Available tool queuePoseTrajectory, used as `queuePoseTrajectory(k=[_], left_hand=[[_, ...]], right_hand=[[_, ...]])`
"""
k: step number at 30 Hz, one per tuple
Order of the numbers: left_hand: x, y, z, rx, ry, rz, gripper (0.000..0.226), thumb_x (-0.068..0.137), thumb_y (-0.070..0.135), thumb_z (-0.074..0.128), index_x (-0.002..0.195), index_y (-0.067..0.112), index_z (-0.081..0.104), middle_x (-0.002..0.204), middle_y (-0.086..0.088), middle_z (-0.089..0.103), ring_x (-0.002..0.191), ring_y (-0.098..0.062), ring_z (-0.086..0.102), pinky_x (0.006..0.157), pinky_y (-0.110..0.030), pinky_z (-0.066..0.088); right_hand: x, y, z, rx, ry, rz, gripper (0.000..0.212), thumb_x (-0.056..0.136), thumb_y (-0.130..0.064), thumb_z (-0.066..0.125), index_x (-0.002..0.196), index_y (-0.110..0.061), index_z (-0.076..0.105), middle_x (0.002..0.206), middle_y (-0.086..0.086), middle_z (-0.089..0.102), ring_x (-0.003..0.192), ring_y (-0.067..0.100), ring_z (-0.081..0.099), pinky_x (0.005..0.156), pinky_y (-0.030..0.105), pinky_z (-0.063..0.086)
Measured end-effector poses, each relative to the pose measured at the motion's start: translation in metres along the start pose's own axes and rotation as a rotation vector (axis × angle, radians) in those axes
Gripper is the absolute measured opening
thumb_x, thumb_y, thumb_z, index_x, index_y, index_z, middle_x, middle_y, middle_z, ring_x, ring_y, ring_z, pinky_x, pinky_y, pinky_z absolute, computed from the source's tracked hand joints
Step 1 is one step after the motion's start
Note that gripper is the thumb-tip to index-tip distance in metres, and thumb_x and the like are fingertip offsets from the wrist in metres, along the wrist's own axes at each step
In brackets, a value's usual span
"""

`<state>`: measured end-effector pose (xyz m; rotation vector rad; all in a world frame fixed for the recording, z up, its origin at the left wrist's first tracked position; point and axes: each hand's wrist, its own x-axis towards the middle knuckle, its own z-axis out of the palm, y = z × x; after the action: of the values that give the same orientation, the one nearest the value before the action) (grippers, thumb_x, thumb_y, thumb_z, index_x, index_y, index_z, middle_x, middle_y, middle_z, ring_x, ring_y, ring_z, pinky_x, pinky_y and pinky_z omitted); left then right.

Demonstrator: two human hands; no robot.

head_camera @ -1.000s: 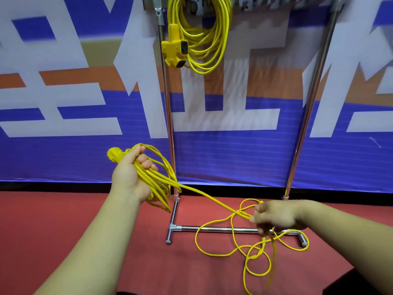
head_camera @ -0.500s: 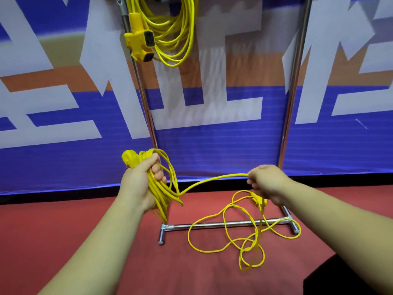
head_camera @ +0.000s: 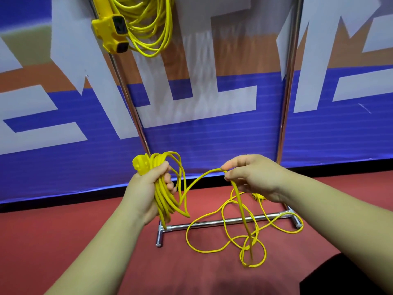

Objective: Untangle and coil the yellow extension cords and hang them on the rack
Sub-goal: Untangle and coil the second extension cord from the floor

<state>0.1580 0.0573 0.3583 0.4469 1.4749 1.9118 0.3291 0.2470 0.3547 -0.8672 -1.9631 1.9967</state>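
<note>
Red floor [head_camera: 85, 241]; blue-white banner wall [head_camera: 212, 135] behind; chrome rack [head_camera: 285, 103] before it, one coiled cord [head_camera: 153, 28] hanging at top; left hand [head_camera: 146, 188] grips half-made coil [head_camera: 163, 201]; right hand [head_camera: 253, 177] pinches its free strand [head_camera: 200, 177]; loose loops [head_camera: 207, 251] lie on floor across rack base bar.

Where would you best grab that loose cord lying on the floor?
Likely the strand hanging below the right hand, pinched from the side: it hangs free, while the floor loops cross each other and the rack's foot bar.
</note>
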Motion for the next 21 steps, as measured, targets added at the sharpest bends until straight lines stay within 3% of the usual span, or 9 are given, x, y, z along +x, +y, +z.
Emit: queuePoseTrajectory(k=[5, 10, 14, 18, 21], left_hand=[[-0.007, -0.006, 0.013, 0.047, -0.059, -0.01, 0.013, 0.084, 0.02, 0.066, 0.076, 0.009, 0.065, 0.065, -0.008, 0.055, 0.054, -0.021, 0.054, 0.06, -0.033, 0.05], [-0.017, -0.011, 0.028, 0.135, -0.085, -0.026, 0.018, 0.079, 0.025, 0.068, 0.071, 0.009, 0.068, 0.068, -0.01, 0.063, 0.064, -0.026, 0.067, 0.061, -0.034, 0.057], [-0.022, -0.015, 0.036, 0.144, -0.111, -0.058, 0.023, 0.077, 0.024, 0.067, 0.083, 0.002, 0.065, 0.074, -0.013, 0.067, 0.073, -0.029, 0.073, 0.061, -0.036, 0.06], [-0.027, -0.018, 0.043, 0.084, -0.143, -0.109, 0.033, 0.076, 0.021, 0.066, 0.1, -0.002, 0.068, 0.095, -0.024, 0.073, 0.09, -0.039, 0.074, 0.075, -0.043, 0.063], [-0.032, -0.018, 0.049, 0.062, -0.2, -0.15, 0.045, 0.078, 0.021, 0.065, 0.115, -0.004, 0.063, 0.105, -0.031, 0.071, 0.094, -0.041, 0.073, 0.076, -0.044, 0.062]], right_hand=[[-0.002, -0.004, 0.005, 0.048, -0.051, 0.028, 0.011, 0.091, -0.008, 0.065, 0.099, -0.013, 0.071, 0.087, 0.01, 0.073, 0.065, 0.012, 0.065, 0.064, 0.025, 0.054], [-0.006, -0.008, 0.01, 0.078, -0.072, 0.03, 0.01, 0.09, -0.006, 0.067, 0.098, -0.013, 0.069, 0.075, 0.006, 0.073, 0.068, 0.012, 0.071, 0.064, 0.025, 0.059], [-0.01, -0.01, 0.01, 0.163, -0.085, 0.045, 0.011, 0.091, -0.005, 0.066, 0.1, -0.011, 0.068, 0.077, 0.004, 0.075, 0.076, 0.014, 0.075, 0.069, 0.025, 0.06], [-0.012, -0.011, 0.01, 0.245, -0.085, 0.025, 0.015, 0.091, -0.002, 0.064, 0.104, -0.009, 0.067, 0.084, 0.008, 0.076, 0.081, 0.016, 0.075, 0.072, 0.026, 0.061], [-0.011, -0.01, 0.01, 0.261, -0.079, -0.016, 0.016, 0.091, -0.002, 0.066, 0.105, -0.008, 0.067, 0.084, 0.008, 0.076, 0.08, 0.015, 0.074, 0.073, 0.026, 0.06]])
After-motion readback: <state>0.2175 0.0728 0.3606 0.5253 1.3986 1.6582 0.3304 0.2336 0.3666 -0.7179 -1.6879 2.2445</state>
